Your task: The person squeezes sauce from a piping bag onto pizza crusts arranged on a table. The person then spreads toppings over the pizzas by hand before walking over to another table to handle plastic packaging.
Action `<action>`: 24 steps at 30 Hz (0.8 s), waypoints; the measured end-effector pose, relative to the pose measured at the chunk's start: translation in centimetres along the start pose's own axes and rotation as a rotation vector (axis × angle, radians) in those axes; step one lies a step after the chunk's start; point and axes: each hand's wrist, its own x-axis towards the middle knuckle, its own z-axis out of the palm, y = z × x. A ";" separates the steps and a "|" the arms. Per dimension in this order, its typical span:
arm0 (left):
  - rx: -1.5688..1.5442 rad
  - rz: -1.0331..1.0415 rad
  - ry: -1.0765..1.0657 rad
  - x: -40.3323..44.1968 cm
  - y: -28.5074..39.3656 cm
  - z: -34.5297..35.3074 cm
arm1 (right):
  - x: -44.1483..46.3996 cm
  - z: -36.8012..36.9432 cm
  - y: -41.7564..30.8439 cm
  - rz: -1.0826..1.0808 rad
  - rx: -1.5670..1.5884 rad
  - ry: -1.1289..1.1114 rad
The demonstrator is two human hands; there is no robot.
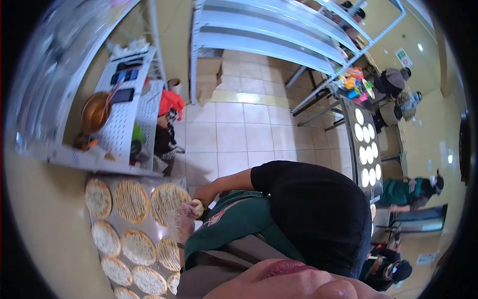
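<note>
Metal table [156, 230] before me, topped flatbreads [138, 247] crowding it. My gloved left hand [184, 219] beside upper-right one, right hand [200, 194] bent inward. Pale piece [198, 209] between hands; whose grip, can't tell. Risk: low left hand could smear topping.

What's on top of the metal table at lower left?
Round flat breads with pale topping, in rows. The wearer's clothing hides the table's lower-right part, and a hand partly covers one bread; anything beneath can't be seen.
</note>
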 end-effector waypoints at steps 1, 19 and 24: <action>0.005 0.009 -0.037 1.4 0.0 1.8 | -2.0 -0.9 1.1 0.046 0.003 0.016; 0.118 0.138 -0.547 21.5 1.6 31.2 | -35.0 -7.9 12.9 0.434 0.617 0.784; 0.116 0.109 -0.710 27.4 0.9 37.2 | -37.3 -8.8 17.4 0.433 0.608 0.961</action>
